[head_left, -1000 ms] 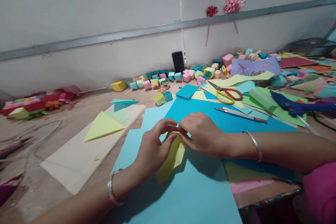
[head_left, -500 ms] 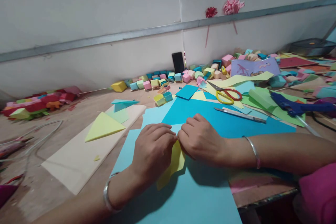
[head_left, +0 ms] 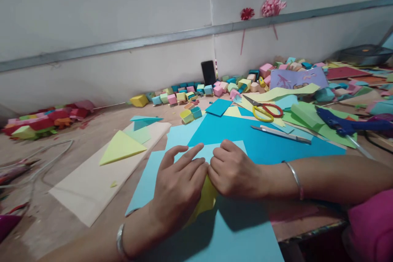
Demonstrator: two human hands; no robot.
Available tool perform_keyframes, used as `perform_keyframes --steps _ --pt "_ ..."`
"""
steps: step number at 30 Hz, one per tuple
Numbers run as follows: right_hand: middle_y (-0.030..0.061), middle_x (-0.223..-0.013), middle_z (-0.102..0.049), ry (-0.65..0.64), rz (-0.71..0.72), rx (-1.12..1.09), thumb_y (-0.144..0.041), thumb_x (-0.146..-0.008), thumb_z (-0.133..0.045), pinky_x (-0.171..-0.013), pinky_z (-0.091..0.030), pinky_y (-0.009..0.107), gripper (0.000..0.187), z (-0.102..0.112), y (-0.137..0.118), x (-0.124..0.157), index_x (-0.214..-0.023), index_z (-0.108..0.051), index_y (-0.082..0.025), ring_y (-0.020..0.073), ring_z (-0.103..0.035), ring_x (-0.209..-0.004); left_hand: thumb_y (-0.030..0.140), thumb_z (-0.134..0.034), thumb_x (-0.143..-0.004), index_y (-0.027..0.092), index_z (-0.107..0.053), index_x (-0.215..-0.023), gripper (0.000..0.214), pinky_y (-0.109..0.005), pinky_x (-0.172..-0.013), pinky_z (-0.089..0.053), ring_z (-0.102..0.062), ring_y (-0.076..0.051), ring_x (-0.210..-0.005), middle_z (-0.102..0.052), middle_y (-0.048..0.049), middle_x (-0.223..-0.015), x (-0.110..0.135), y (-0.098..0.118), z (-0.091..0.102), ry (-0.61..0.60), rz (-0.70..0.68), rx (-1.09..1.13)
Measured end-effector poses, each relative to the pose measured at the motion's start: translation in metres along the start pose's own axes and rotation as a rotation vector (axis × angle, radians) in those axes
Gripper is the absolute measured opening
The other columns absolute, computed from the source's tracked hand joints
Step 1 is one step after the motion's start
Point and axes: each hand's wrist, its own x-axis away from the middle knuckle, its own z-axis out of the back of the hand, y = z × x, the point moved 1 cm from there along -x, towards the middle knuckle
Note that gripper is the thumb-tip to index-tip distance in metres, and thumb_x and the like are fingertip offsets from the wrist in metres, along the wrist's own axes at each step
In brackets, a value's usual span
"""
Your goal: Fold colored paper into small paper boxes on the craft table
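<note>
My left hand (head_left: 181, 184) and my right hand (head_left: 232, 170) meet over a pale blue sheet (head_left: 242, 237). Between them they pinch a piece of yellow paper (head_left: 208, 197), mostly covered by the left palm. The right fingers are curled closed at its top edge. On the left hand the thumb side is hidden, and some fingers stretch forward. Beyond the hands lies a darker blue sheet (head_left: 227, 131), with a craft knife (head_left: 281, 134) and scissors (head_left: 263, 110) on it or at its edge.
A folded yellow triangle (head_left: 121, 149) rests on a cream sheet (head_left: 89, 188) at left. Small paper boxes (head_left: 172, 99) line the wall, with a phone (head_left: 208, 73) propped among them. A blue glue gun (head_left: 340, 123) lies at right; a white cable (head_left: 52, 157) at far left.
Several left fingers have lifted and straightened, and that hand has come down a little over the yellow paper. The right hand has shifted slightly, still curled closed.
</note>
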Motion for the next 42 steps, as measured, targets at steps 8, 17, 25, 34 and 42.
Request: perform_keyframes --steps 8,17,25,34,42 --pt "0.0045 -0.051 -0.049 -0.001 0.011 0.024 -0.005 -0.077 -0.049 -0.057 -0.013 0.035 0.028 0.002 0.000 -0.002 -0.052 -0.050 -0.017 0.0164 -0.036 -0.055 0.006 -0.042 -0.092 0.013 -0.067 -0.088 0.026 -0.050 -0.096 -0.041 -0.062 -0.030 -0.113 -0.074 -0.0075 -0.096 -0.001 -0.004 -0.008 -0.110 0.045 -0.104" --pt "0.0046 -0.048 -0.047 -0.126 -0.075 0.051 -0.005 -0.075 -0.047 -0.057 -0.011 0.035 0.027 0.015 -0.013 -0.003 -0.051 -0.050 -0.017 0.0151 -0.035 -0.053 0.005 -0.035 -0.094 0.015 -0.069 -0.086 0.036 -0.054 -0.093 -0.041 -0.066 -0.029 -0.103 -0.074 -0.0054 -0.087 0.004 0.002 -0.003 -0.169 -0.016 -0.212" --pt "0.0047 -0.047 -0.046 -0.177 -0.042 0.036 -0.004 -0.071 -0.048 -0.057 -0.008 0.034 0.024 0.022 -0.022 -0.004 -0.050 -0.050 -0.016 0.0144 -0.034 -0.049 0.006 -0.035 -0.096 0.014 -0.067 -0.090 0.034 -0.046 -0.094 -0.042 -0.063 -0.024 -0.109 -0.073 -0.0044 -0.087 0.005 0.010 0.002 -0.190 -0.047 -0.200" --pt "0.0041 -0.046 -0.049 -0.218 -0.014 0.020 -0.001 -0.067 -0.051 -0.058 -0.009 0.034 0.022 0.018 -0.021 0.000 -0.050 -0.050 -0.014 0.0119 -0.031 -0.049 0.003 -0.039 -0.092 0.014 -0.065 -0.092 0.028 -0.042 -0.079 -0.047 -0.064 -0.026 -0.107 -0.073 -0.0058 -0.087 0.006 0.009 -0.005 -0.265 -0.021 -0.136" --pt "0.0052 -0.053 -0.057 -0.480 -0.431 -0.176 -0.019 -0.077 -0.051 -0.056 -0.013 0.031 0.024 -0.009 0.030 -0.001 -0.054 -0.056 -0.015 0.0112 -0.034 -0.050 0.026 -0.053 -0.090 0.013 -0.037 -0.140 0.055 -0.043 -0.103 -0.044 -0.045 -0.028 -0.132 -0.049 -0.0153 -0.142 -0.009 -0.013 0.008 -0.130 0.288 0.132"
